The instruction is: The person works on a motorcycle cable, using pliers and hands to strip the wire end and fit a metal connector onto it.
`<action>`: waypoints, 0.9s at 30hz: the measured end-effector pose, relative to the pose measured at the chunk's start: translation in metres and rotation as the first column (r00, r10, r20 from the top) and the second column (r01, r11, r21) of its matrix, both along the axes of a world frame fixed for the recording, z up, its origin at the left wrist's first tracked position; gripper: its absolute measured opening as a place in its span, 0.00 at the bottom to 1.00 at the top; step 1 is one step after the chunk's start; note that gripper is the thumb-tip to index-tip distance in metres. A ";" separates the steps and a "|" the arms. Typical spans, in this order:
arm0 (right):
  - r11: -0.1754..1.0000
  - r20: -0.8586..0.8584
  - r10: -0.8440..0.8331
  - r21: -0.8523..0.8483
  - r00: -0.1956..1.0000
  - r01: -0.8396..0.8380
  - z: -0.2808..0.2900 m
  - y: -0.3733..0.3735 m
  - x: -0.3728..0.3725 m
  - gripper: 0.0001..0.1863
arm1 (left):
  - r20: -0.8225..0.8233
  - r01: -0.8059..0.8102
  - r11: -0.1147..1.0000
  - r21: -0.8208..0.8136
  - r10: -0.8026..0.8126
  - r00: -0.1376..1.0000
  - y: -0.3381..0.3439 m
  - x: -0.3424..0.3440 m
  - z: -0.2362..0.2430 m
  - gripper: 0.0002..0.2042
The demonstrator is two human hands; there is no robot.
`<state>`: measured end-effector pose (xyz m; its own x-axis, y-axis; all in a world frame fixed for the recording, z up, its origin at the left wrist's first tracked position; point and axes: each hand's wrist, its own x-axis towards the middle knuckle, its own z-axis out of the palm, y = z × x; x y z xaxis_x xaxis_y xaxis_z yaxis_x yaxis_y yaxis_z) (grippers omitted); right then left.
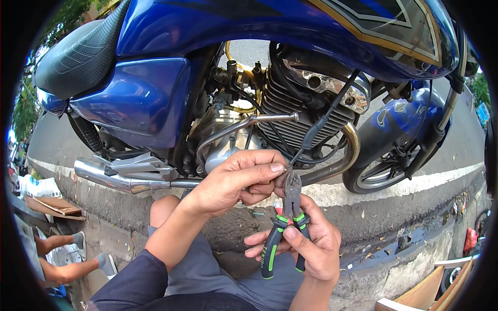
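Note:
My left hand (244, 184) pinches the end of a black cable (301, 153) that runs down from the motorcycle's engine (306, 103). Just under my fingertips, the jaws of the black-and-green pliers (290, 207) point up at the cable end; whether they grip it is too small to tell. My right hand (306, 249) holds the pliers by the handles, thumb across the near handle, some fingers behind. Both hands are in front of the lower engine, beside the curved chrome exhaust pipe (350, 150).
The blue motorcycle (129, 98) spans the view, with its front wheel (368, 176) right and muffler (104, 176) left. Below it lies a concrete kerb (394, 259). Another person's legs (67, 269) and wooden boards (52, 205) are at left; more wooden pieces (430, 290) lie lower right.

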<state>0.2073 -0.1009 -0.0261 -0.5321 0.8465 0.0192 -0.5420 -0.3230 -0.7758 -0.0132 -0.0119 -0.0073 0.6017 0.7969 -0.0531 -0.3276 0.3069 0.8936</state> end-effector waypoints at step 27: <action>0.999 -0.438 0.049 0.010 0.897 -0.050 -0.042 0.015 -0.005 0.34 | -0.222 -0.095 0.914 0.395 0.195 0.955 -0.011 0.004 0.009 0.12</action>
<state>0.2025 -0.0856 -0.0682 -0.5111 0.8196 0.2590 -0.8104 -0.3591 -0.4628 -0.0095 -0.0229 0.0018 0.4843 0.8646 0.1340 -0.0915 -0.1022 0.9905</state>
